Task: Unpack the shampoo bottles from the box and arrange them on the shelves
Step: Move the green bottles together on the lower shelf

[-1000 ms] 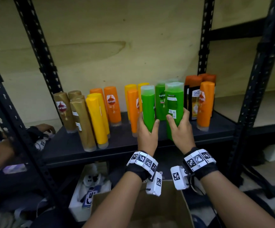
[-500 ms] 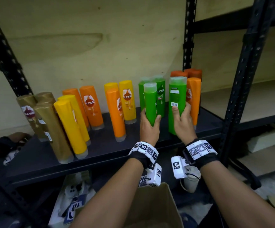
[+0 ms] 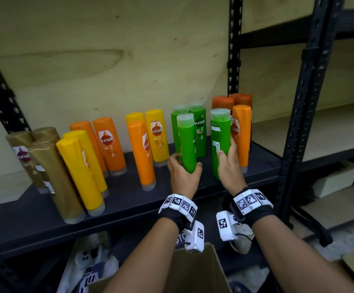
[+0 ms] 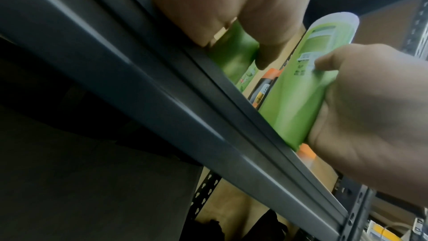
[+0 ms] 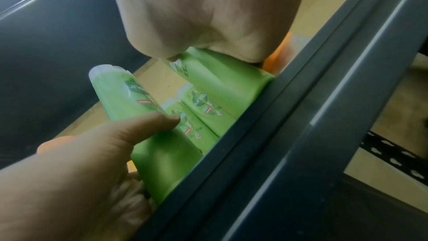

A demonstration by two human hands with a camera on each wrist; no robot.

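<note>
My left hand (image 3: 185, 166) grips a green shampoo bottle (image 3: 186, 142) low on its body, upright, just in front of two green bottles (image 3: 199, 132) standing on the dark shelf (image 3: 129, 199). My right hand (image 3: 227, 149) grips a second green bottle (image 3: 219, 140), back label toward me, its base at the shelf surface beside an orange bottle (image 3: 241, 134). In the left wrist view the left hand (image 4: 231, 47) wraps its bottle (image 4: 234, 56) above the shelf rail. The right wrist view shows the right hand (image 5: 208, 52) on its bottle (image 5: 220, 80). The cardboard box (image 3: 193, 271) sits open below my forearms.
Brown bottles (image 3: 51, 166), yellow bottles (image 3: 81, 172) and orange bottles (image 3: 110, 142) stand in groups along the shelf to the left. Black perforated uprights (image 3: 298, 123) frame the right side. White packaged items (image 3: 91, 263) lie under the shelf.
Both hands keep hold of their green bottles and have carried them a little further in over the shelf, close to the standing green pair. My head view has shifted.
</note>
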